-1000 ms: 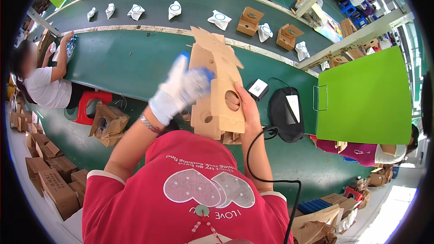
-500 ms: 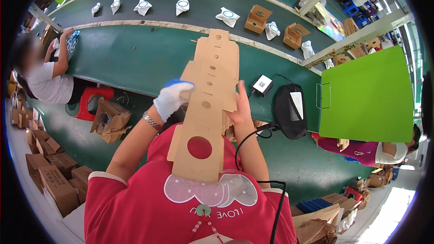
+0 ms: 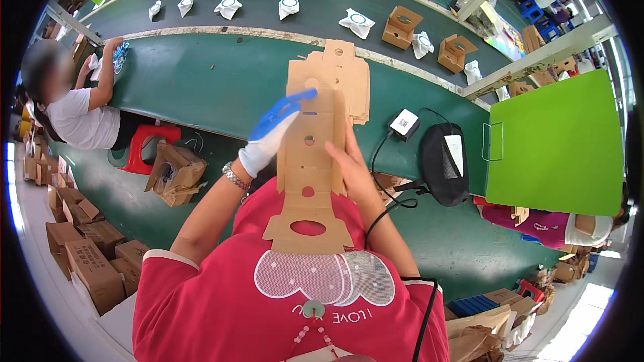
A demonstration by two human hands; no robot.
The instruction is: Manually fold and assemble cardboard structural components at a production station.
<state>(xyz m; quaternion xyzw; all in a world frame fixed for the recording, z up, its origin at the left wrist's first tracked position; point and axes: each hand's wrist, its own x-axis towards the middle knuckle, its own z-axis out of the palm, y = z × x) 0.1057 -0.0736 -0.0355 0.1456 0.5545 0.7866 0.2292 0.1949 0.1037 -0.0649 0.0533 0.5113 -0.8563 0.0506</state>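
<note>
A flat brown cardboard box blank (image 3: 308,181) with a row of holes and slots stands upright before my chest, its long sides partly folded. My right hand (image 3: 350,164), bare, grips its right edge, fingers across the front. My left hand (image 3: 274,133), in a white glove with blue fingers, is open at the left side. Its fingers stretch toward the blank's upper part, slightly blurred; whether they touch it I cannot tell. Behind, more flat cardboard (image 3: 355,94) lies on the green table (image 3: 221,80).
A black mesh pouch (image 3: 444,164), a small white-topped device (image 3: 404,124) with a cable and a green board (image 3: 553,147) are on the right. White-wrapped items (image 3: 357,22) and open cartons (image 3: 401,27) line the conveyor beyond. A co-worker (image 3: 74,100) sits at the left.
The held blank has come away from the cardboard behind it, and its sides are now partly folded. My left hand has moved up with fingers extended; my right fingers now wrap its edge.
</note>
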